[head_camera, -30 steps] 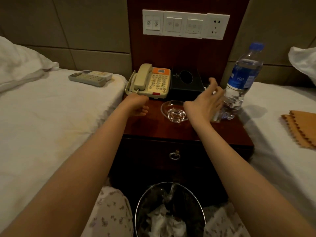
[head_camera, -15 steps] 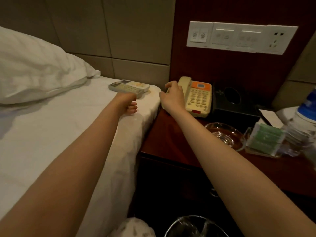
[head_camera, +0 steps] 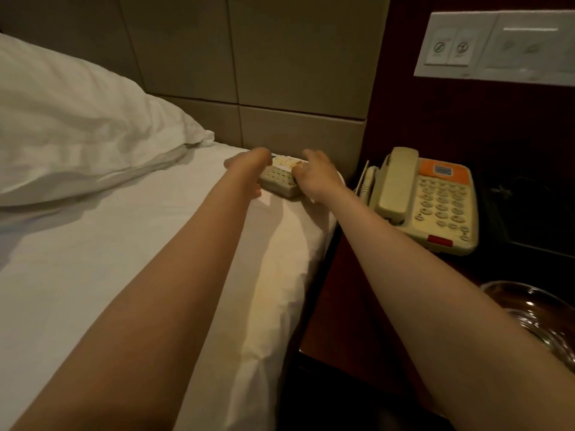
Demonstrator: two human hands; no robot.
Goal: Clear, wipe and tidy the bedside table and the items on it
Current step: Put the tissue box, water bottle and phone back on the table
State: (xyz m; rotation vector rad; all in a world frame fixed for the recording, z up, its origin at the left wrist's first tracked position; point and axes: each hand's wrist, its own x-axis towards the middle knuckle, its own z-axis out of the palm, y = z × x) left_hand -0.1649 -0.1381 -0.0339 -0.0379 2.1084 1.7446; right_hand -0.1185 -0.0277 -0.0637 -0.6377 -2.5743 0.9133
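A cream remote control lies on the white bed sheet near the headboard corner. My left hand sits against its left end with fingers curled over it. Gripping its right end is my right hand. The dark wooden bedside table is to the right. On it stand a cream and orange telephone and a glass ashtray, the ashtray partly hidden by my right forearm.
A white pillow fills the upper left of the bed. Padded wall panels rise behind it. A white switch plate is mounted on the dark panel above the telephone. A black box sits right of the phone.
The view has swung left toward the bed. My right hand left the telephone's side and reached the remote control; my left hand moved up to the remote's other end.
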